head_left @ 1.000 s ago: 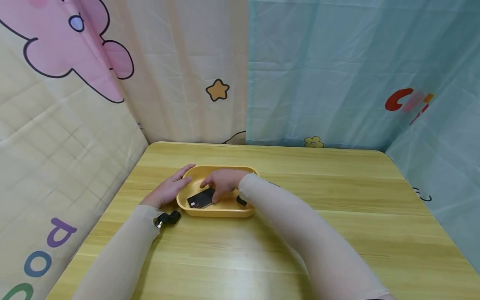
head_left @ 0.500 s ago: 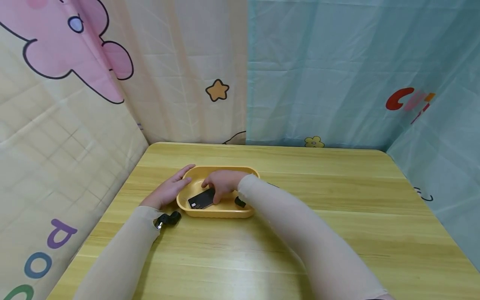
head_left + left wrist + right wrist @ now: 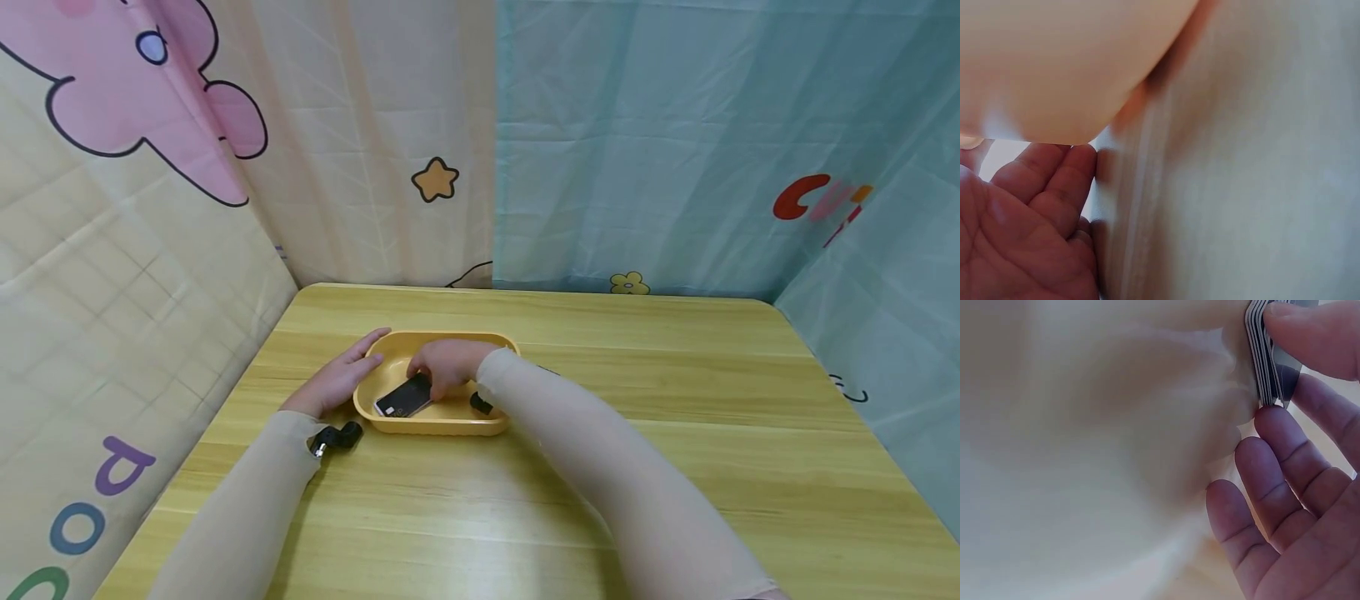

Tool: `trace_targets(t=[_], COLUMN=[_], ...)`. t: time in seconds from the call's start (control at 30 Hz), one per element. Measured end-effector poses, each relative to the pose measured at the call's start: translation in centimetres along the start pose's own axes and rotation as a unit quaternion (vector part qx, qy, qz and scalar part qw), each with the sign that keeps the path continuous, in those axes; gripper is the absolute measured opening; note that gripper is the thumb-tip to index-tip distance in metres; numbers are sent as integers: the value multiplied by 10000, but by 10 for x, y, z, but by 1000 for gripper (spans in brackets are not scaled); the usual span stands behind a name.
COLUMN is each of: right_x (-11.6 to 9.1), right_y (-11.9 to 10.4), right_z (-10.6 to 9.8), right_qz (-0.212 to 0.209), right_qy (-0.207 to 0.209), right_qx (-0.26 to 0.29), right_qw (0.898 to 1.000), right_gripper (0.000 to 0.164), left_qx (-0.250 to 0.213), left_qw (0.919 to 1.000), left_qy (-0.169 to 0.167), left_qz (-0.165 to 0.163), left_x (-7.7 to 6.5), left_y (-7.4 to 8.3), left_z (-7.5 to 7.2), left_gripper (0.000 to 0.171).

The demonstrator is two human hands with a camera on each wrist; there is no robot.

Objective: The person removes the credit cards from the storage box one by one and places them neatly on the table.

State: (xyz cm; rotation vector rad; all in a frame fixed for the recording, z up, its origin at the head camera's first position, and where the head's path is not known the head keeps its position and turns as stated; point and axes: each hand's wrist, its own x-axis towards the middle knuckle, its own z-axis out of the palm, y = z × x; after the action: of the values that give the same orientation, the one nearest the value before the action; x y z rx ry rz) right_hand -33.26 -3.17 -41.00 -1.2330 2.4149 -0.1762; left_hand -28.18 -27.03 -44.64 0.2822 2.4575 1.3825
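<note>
The right hand's [image 3: 450, 364] grip is narrow: thumb and foremost fingers pinch a stack of dark cards [image 3: 403, 397], its pale layered edges showing between them in the right wrist view, while the remaining fingers there bend only slightly and hold nothing. Taking twelve o'clock as the table's far edge, the cards lie at about eight o'clock from that hand, inside the tray [image 3: 438, 427], with a small pale square near their left end; whether they are clear of the tray's floor I cannot tell. The left hand [image 3: 335, 383] is spread wide at the tray's nine o'clock, thumb tip at the rim, fingers extended along the outer wall. A small black object [image 3: 480, 403] sits in the tray at four o'clock, partly hidden by the right sleeve [image 3: 577, 433]. Outside, at eight o'clock from the tray, a black device [image 3: 337, 437] juts from the cuff of the left sleeve [image 3: 240, 508]. All this is on or above the wood-grain table [image 3: 675, 400]. Past its far edge hangs a curtain [image 3: 585, 150], with an orange star [image 3: 435, 180] at twelve and a yellow flower [image 3: 628, 284] at two.
</note>
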Motion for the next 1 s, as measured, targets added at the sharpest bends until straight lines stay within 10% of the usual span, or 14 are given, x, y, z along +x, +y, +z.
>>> trace_targets(t=[1.0], right_x=[10], right_y=[11], right_z=[0], right_qz=[231], right_qy=[91], right_qx=[663], right_qw=[9975], right_gripper=[56], left_qx=[-181], left_qw=[9998], left_qy=[-63], left_qz=[-18], left_x=[-1], left_y=[2], left_z=[-2], left_gripper=[59])
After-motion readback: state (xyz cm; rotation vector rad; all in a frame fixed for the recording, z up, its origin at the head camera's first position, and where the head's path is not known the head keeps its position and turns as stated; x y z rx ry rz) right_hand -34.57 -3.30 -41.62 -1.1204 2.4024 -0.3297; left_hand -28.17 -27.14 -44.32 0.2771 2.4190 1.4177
